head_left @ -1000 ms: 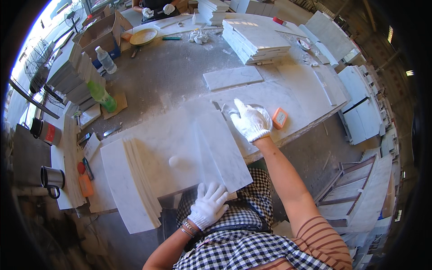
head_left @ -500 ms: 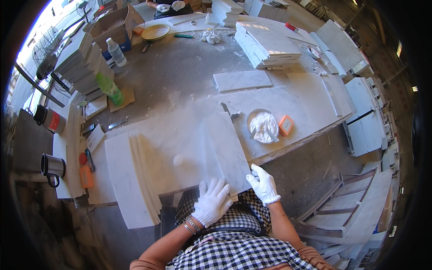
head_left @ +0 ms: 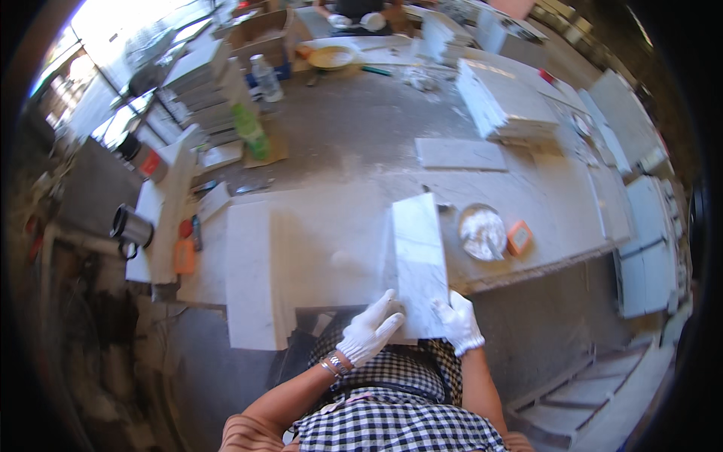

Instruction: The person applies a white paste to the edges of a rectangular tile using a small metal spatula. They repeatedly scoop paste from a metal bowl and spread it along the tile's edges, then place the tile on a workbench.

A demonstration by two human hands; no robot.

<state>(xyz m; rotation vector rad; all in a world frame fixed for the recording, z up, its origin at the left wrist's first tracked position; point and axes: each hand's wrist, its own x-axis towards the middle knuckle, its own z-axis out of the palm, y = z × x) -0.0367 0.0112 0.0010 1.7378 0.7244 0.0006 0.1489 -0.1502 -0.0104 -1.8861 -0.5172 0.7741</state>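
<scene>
A rectangular white marble tile [head_left: 422, 264] with grey veins stands tilted up before me, its lower end near my apron. Closed on its lower right edge is my right hand [head_left: 459, 324], in a white knitted glove, with the thumb over the face. My left hand [head_left: 370, 331], gloved the same way, is at the tile's lower left edge with fingers and thumb apart; whether it touches the edge is hard to tell. To the left, a stack of long white tiles [head_left: 252, 279] overhangs the table's front edge.
Right of the tile sit a bowl of white paste [head_left: 482, 232] with a blade in it and an orange container [head_left: 519, 237]. Farther back are a flat tile [head_left: 461, 154] and a tile stack [head_left: 504, 102]. A green bottle [head_left: 250, 132] stands left. Another person's gloved hands [head_left: 373, 21] show far off.
The tile has gone from lying nearly flat to tilted up, its face turned. My left hand has shifted from lying spread at the front to the tile's left edge. The view has swung left.
</scene>
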